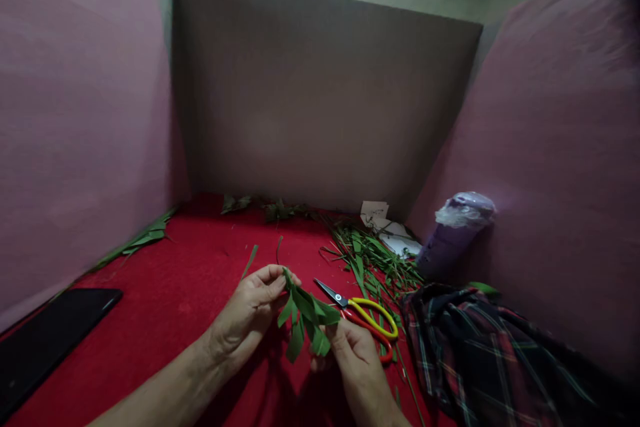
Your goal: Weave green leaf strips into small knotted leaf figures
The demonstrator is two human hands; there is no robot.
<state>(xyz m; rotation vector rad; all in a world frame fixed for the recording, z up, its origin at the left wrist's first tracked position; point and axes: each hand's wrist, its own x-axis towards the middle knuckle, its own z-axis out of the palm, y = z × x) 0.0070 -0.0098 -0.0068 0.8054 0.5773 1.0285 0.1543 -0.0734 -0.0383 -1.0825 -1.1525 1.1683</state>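
Between my hands is a small woven piece of green leaf strips, its loose pointed ends fanning downward. My left hand pinches its upper end between thumb and fingers. At its lower right, my right hand is closed on one of the leaf ends; some fingertips are hidden behind the leaves. Scissors with one yellow and one red handle lie just beyond my right hand, blades pointing to the upper left. A thin leaf strip rests on the red cloth behind my left hand.
A pile of cut green leaves lies on the red cloth near white papers. A purple plastic-wrapped roll leans at the right wall, behind plaid fabric. At left are a black flat device and long leaves.
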